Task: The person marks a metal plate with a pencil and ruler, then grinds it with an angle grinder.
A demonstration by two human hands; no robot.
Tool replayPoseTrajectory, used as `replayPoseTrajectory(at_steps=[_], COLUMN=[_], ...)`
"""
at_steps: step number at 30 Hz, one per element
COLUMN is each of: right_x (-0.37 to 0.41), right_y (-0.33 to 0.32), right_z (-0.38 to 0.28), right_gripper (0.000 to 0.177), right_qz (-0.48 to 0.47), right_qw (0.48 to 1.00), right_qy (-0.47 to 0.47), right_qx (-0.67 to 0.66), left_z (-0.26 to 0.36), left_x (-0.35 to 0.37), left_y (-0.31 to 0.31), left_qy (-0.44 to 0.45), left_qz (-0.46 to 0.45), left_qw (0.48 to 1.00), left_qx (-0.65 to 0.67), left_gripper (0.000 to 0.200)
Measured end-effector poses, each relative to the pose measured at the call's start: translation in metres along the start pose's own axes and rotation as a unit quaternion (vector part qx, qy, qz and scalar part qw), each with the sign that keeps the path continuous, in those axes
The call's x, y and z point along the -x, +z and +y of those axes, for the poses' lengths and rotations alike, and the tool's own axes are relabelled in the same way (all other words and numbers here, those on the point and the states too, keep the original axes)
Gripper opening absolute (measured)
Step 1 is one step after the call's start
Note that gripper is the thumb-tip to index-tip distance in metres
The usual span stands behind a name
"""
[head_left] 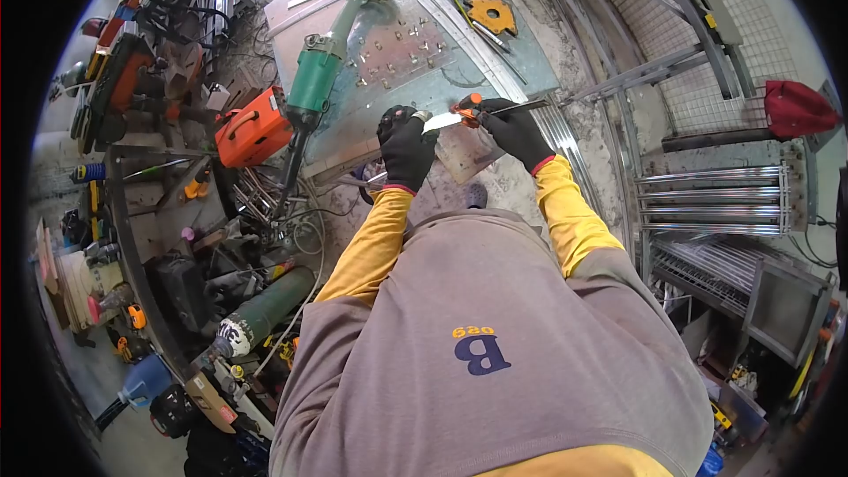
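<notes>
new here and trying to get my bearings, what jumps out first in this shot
Two black-gloved hands at the centre: the left hand grips a small metal strip, the right hand an orange-handled tool at its end. Left of them a big green grinder lies on the metal sheet, with an orange case beside it.

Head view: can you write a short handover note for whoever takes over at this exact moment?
Left hand: gloved, grip closed on a small metal strip, held above the workbench.
Right hand: gloved, grip closed on an orange-handled tool, its end at the strip.
Nearby: green grinder lies on the bench left of the hands; small metal pieces are scattered beyond it; orange case sits further left.
Done: strip and tool are in hand and brought together.
Left: likely the work on the strip itself; no finished mark or cut shows.
</notes>
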State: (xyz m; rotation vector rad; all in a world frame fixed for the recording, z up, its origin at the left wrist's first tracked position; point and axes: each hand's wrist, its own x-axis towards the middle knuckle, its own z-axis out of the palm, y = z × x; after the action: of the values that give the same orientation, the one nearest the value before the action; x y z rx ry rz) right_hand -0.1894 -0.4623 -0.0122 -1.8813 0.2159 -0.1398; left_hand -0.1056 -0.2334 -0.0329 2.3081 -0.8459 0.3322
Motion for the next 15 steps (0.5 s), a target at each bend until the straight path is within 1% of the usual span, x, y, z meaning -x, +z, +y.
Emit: replayPoseTrajectory(at_steps=[1,3,7,9,11,13,15], right_x=[0.002,0.006,0.002,-0.001,-0.003,-0.008,-0.009], right_y=[0.000,0.001,-0.001,0.002,0.009,0.010,0.005], right_z=[0.001,-0.003,-0.001,0.002,0.003,0.001,-0.004], right_gripper=[0.023,0.026,0.025,0.023,0.022,0.020,0.022], right_qz=[-0.001,0.028,0.002,-0.019,-0.015,-0.011,-0.051], right_qw=[1.000,1.000,1.000,0.999,0.999,0.998,0.997], right_qy=[0.000,0.002,-0.004,-0.033,-0.047,-0.064,0.017], right_qx=[0.001,-0.010,0.008,0.008,0.018,0.029,0.061], left_z=[0.000,-0.003,-0.001,0.000,0.001,0.001,-0.002], left_x=[0.001,0.003,0.001,0.001,0.001,0.001,0.001], left_y=[0.000,0.003,0.004,0.002,0.001,0.001,0.003], left_qy=[-0.013,-0.028,-0.036,-0.045,-0.018,-0.028,-0.035], left_qz=[-0.004,-0.006,0.000,-0.004,0.006,0.000,-0.008], left_qw=[1.000,1.000,0.999,0.999,1.000,1.000,0.999], left_qx=[0.003,0.006,0.015,0.024,-0.009,-0.010,-0.003], left_gripper=[0.036,0.036,0.037,0.038,0.039,0.039,0.038])
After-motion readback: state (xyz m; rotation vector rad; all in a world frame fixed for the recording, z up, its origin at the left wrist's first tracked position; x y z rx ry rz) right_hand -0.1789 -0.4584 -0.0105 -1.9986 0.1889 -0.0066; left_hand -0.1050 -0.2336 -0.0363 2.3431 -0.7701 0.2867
